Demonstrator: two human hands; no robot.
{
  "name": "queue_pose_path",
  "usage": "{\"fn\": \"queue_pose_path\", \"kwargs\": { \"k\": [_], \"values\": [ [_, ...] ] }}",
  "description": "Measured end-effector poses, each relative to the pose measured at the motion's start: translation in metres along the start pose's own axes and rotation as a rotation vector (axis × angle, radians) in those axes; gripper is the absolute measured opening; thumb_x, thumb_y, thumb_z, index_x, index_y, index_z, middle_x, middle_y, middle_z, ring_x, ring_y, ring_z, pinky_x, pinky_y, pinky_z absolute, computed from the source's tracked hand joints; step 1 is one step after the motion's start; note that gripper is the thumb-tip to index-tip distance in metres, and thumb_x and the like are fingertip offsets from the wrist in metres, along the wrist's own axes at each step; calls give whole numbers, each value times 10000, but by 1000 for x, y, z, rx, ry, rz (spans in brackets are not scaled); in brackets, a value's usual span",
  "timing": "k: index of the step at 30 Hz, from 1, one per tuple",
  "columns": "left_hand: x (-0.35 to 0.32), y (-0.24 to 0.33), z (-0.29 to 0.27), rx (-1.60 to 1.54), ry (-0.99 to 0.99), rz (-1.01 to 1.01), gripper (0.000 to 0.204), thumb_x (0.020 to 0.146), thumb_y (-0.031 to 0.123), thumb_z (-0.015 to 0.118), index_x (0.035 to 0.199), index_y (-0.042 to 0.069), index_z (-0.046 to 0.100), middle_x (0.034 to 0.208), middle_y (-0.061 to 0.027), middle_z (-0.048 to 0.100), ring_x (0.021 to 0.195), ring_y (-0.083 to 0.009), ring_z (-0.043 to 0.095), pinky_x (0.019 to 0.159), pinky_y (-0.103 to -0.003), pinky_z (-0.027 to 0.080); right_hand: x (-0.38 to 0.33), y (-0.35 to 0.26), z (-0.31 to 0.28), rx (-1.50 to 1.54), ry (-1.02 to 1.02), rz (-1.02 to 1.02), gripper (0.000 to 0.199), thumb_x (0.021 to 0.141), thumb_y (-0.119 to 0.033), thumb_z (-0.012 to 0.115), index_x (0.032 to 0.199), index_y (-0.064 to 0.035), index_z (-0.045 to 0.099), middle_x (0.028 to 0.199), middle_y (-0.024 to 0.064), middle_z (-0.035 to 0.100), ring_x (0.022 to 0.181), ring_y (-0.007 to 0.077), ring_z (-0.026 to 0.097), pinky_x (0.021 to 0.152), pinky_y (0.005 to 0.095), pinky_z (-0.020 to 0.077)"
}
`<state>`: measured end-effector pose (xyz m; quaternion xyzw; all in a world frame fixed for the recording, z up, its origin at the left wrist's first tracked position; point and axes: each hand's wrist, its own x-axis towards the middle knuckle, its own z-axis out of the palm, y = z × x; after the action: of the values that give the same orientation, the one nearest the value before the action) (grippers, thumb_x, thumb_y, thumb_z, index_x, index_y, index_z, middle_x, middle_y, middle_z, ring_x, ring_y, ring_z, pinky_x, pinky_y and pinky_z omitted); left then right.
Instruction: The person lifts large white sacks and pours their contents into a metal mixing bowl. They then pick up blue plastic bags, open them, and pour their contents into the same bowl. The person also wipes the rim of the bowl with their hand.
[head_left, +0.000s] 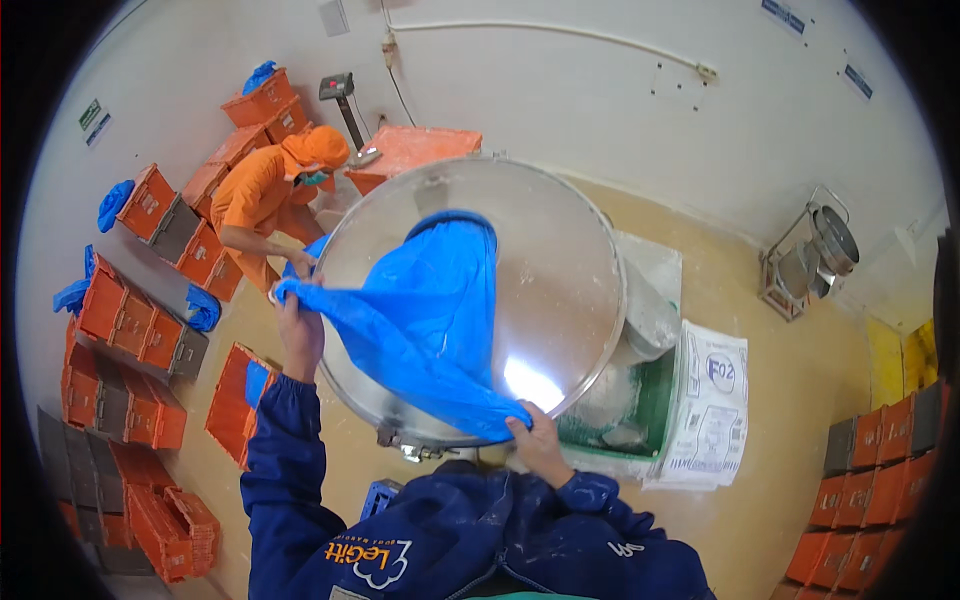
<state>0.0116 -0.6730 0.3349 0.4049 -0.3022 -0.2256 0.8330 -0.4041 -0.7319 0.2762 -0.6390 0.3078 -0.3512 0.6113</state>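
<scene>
A large blue plastic bag (425, 310) is spread across the top of a round, shiny steel vessel (555, 270). Its far end lies in the dark round opening in the steel top. My left hand (302, 335) grips the bag's left corner, just past the vessel's rim. The near right corner is pinched in my right hand (540, 445) by the front rim. Close to my left hand, the hand of a co-worker (300, 262) in orange is at or near the bag; whether it grips it I cannot tell.
Right of the vessel, a green tub (655, 410) holds white powder and a scoop (650, 325), beside a printed white sack (712, 400). Orange and grey crates (125, 310) line the left; more crates (870, 480) stand lower right. A scale (338, 88) and steel machine (810, 250) stand farther back.
</scene>
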Motion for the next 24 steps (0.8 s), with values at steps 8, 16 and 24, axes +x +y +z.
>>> {"fn": "queue_pose_path", "kwargs": {
  "k": [8, 16, 24],
  "values": [
    [2, 69, 243, -207, -314, 91, 283, 974, 398, 437, 822, 160, 427, 622, 62, 268, 525, -86, 304, 498, -251, 281, -12, -43, -82, -286, 584, -373, 401, 881, -331, 653, 1086, -5, 541, 973, 119, 594, 854, 213, 589, 791, 369, 480],
    [-171, 6, 402, 246, -1464, -332, 189, 837, 158, 593, 995, 67, 544, 973, -159, 611, 969, -344, 577, 862, -526, 401, -10, -45, -120, -200, 850, -475, 482, 939, -379, 546, 1215, 9, 474, 1116, 138, 577, 1010, 243, 575, 869, 371, 476],
    [-106, 24, 349, 70, -1241, -313, 178, 812, 146, 656, 954, 50, 609, 992, -164, 606, 920, -328, 596, 924, -466, 403, 35, -30, -139, 415, 1145, -169, 370, 976, -356, 477, 1066, -1, 527, 965, 100, 580, 878, 214, 557, 801, 336, 467]
  ]
}}
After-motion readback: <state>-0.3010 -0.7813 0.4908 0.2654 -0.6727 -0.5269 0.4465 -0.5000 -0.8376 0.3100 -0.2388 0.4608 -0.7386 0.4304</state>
